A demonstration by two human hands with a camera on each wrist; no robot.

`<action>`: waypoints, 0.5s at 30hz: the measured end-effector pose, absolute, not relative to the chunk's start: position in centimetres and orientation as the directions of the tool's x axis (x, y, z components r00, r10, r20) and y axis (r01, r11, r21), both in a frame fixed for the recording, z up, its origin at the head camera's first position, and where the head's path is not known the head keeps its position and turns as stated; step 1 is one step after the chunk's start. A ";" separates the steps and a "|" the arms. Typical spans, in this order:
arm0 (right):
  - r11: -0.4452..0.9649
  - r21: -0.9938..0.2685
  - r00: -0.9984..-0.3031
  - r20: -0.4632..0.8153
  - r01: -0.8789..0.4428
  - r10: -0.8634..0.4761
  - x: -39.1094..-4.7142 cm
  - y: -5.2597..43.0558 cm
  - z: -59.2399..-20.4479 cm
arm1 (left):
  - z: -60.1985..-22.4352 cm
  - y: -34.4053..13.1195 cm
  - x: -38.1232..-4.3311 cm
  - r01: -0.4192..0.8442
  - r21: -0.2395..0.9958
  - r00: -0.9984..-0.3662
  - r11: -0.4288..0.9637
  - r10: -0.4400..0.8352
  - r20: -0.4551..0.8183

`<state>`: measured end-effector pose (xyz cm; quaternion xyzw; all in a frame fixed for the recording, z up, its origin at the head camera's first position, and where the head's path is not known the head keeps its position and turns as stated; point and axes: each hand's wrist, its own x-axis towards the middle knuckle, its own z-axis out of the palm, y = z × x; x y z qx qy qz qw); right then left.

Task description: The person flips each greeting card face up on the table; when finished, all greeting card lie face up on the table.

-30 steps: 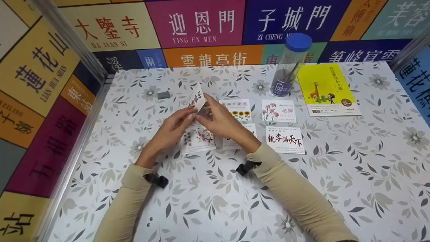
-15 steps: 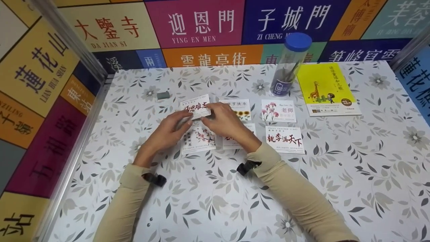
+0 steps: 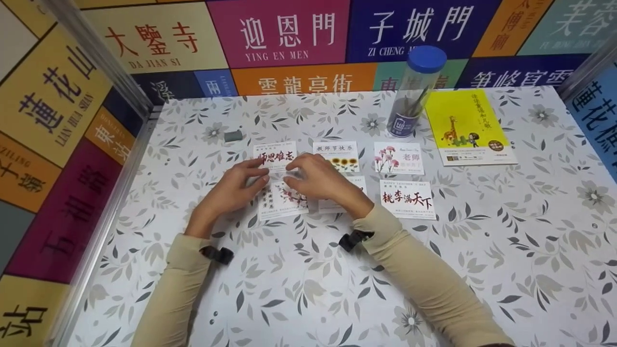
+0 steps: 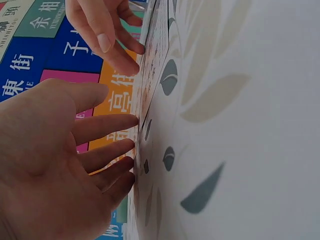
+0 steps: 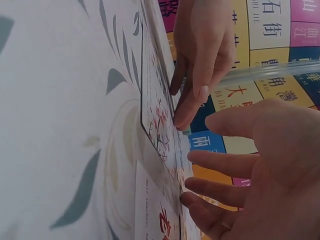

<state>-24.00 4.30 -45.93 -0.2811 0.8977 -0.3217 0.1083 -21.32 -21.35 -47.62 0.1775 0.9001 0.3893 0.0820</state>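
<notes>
A white card with red calligraphy lies flat in the back left place of two rows of cards. Relaxed fingers of my left hand reach its lower left edge. My right hand hovers at its lower right, thumb and index apart. Below both hands lies a card with a blossom branch, its top partly covered. In the left wrist view, the left hand has its fingers spread, tips at the tabletop. In the right wrist view, the right hand has loosely bent fingers and holds nothing.
To the right lie a sunflower card, a carnation card, another calligraphy card and one partly hidden card. A blue-lidded clear tube, a yellow booklet and a small grey-green piece stand or lie behind.
The red calligraphy card went from held upright, to tilted, to flat on the table. Both hands have let go of it and come slightly down toward the person.
</notes>
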 end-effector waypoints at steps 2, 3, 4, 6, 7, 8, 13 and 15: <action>0.617 -0.658 -0.811 -0.018 -0.431 -0.585 -24.1 4.4 -46.0 | -47.5 -21.4 -21.3 0.257 0.724 -0.922 0.640 0.386 -0.014; 0.606 -0.670 -0.806 -0.019 -0.429 -0.591 -24.2 4.5 -46.0 | -47.5 -21.4 -21.3 0.259 0.721 -0.922 0.643 0.388 -0.015; 0.595 -0.680 -0.802 -0.018 -0.428 -0.597 -24.3 4.6 -46.1 | -47.5 -21.5 -21.3 0.263 0.716 -0.921 0.647 0.389 -0.014; 0.571 -0.697 -0.792 -0.006 -0.435 -0.611 -24.5 5.0 -46.0 | -47.4 -21.5 -21.4 0.269 0.703 -0.923 0.658 0.384 -0.006; 0.558 -0.705 -0.789 0.004 -0.438 -0.614 -24.5 5.3 -46.0 | -47.3 -21.5 -21.4 0.274 0.696 -0.925 0.663 0.380 0.002; 0.543 -0.715 -0.788 0.017 -0.440 -0.616 -24.5 5.6 -45.9 | -47.2 -21.5 -21.5 0.281 0.688 -0.927 0.669 0.375 0.014; 0.477 -0.763 -0.799 0.086 -0.436 -0.595 -24.4 8.1 -45.6 | -46.7 -20.9 -21.7 0.324 0.673 -0.934 0.665 0.340 0.113; 0.451 -0.786 -0.809 0.104 -0.424 -0.579 -24.3 9.5 -45.8 | -46.5 -20.4 -21.7 0.349 0.677 -0.929 0.648 0.336 0.158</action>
